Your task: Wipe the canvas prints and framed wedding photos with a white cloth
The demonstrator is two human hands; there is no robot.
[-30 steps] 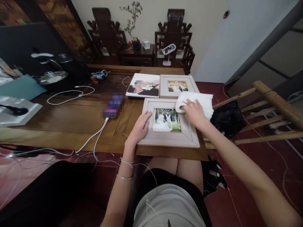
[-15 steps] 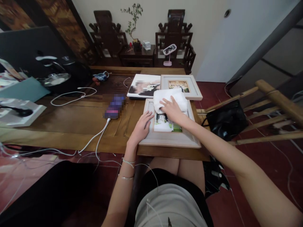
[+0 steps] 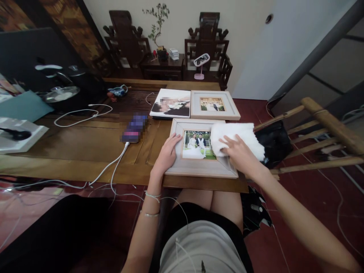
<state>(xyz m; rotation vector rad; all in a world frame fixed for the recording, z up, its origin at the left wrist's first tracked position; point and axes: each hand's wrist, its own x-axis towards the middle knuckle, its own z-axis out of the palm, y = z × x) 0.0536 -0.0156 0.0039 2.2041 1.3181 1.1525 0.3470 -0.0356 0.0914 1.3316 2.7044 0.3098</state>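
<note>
At the surface's near edge lies the pale wooden picture frame (image 3: 201,153), rigid, probably glass-fronted and fragile. Left hand (image 3: 167,153) flat, bracing its left rail; right hand (image 3: 239,155) presses the soft white cloth (image 3: 237,136).

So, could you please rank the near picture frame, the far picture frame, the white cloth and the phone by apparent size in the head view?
1. Near picture frame
2. Far picture frame, though distance shrinks it
3. White cloth
4. Phone
</note>
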